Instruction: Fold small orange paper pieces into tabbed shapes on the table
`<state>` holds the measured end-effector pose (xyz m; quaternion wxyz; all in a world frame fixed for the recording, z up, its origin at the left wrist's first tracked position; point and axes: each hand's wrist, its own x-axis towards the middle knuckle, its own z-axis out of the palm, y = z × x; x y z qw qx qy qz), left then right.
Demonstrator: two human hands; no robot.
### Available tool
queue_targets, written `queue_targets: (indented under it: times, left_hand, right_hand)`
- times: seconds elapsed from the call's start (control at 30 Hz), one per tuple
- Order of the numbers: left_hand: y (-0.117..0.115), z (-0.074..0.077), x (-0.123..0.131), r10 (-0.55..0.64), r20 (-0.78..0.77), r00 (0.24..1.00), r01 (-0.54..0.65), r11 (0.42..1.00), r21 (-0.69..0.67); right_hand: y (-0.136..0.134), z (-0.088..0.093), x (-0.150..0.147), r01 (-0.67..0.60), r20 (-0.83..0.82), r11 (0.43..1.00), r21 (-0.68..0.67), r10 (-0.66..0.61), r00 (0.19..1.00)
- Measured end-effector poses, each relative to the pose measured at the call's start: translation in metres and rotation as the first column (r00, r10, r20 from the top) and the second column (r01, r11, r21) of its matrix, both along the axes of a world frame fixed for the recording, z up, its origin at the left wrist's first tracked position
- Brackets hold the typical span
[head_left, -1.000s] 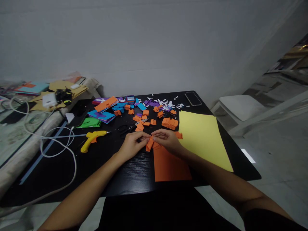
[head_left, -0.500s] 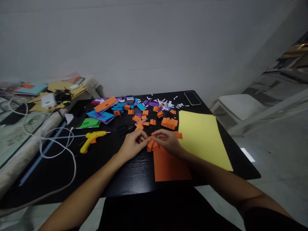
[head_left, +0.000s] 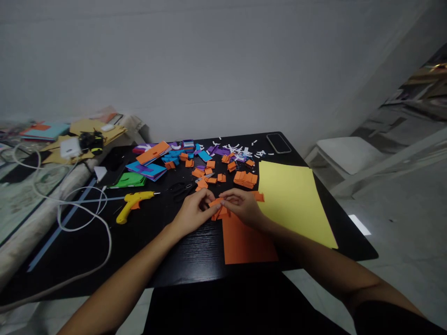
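Between my two hands is a small folded piece of orange paper (head_left: 219,211). My left hand (head_left: 195,208) pinches it from the left with thumb and fingers. From the other side my right hand (head_left: 244,207) grips its upper right part, fingertips close to my left thumb. Below my right hand lies an orange sheet (head_left: 246,244), partly covered by that hand. Another orange strip (head_left: 259,196) shows just past my right knuckles. Beyond my hands are a stack of orange folded pieces (head_left: 245,179) and several loose small ones. Black-handled scissors (head_left: 180,188) lie near my left fingers.
A yellow sheet (head_left: 293,200) covers the table's right part, with a phone (head_left: 278,143) behind it. At left lie a yellow glue gun (head_left: 134,204), a white cable (head_left: 108,237) and green paper (head_left: 129,179). White paper scraps (head_left: 240,151) are scattered at the back.
The orange piece between my hands has shifted slightly left, and its upper strip shows more between my fingers. Both hands keep their grip and have barely moved.
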<state>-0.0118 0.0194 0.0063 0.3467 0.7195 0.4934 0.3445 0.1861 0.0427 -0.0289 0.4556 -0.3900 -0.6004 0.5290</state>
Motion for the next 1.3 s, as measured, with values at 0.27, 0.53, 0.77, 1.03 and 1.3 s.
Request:
queue_targets:
  times: [0.27,0.53,0.77,1.03,1.3]
  left_hand:
    - [0.0026,-0.0014,-0.0025,0.017,0.000,1.000,-0.017,0.999,-0.038]
    - [0.0036,-0.0009,-0.0025,0.001,0.045,0.999,-0.001,1.000,-0.016]
    - [0.0042,-0.0037,-0.0033,0.004,0.147,0.989,-0.001,1.000,-0.019]
    - [0.0042,-0.0039,-0.0030,0.030,0.143,0.989,-0.026,0.999,-0.032]
    - [0.0031,-0.0031,-0.0024,0.030,0.143,0.989,-0.026,0.999,-0.031]
  right_hand:
    - [-0.0013,0.0015,0.0006,-0.003,0.003,1.000,0.018,0.003,1.000]
    - [0.0016,0.0009,0.0008,-0.033,-0.044,0.998,-0.058,0.031,0.999]
    - [0.0028,0.0027,0.0011,-0.055,-0.091,0.990,-0.134,0.043,0.995]
    - [0.0026,0.0035,0.0009,-0.061,-0.105,0.985,-0.158,0.045,0.993]
    - [0.0040,0.0049,0.0010,-0.045,-0.104,0.987,-0.157,0.029,0.994]
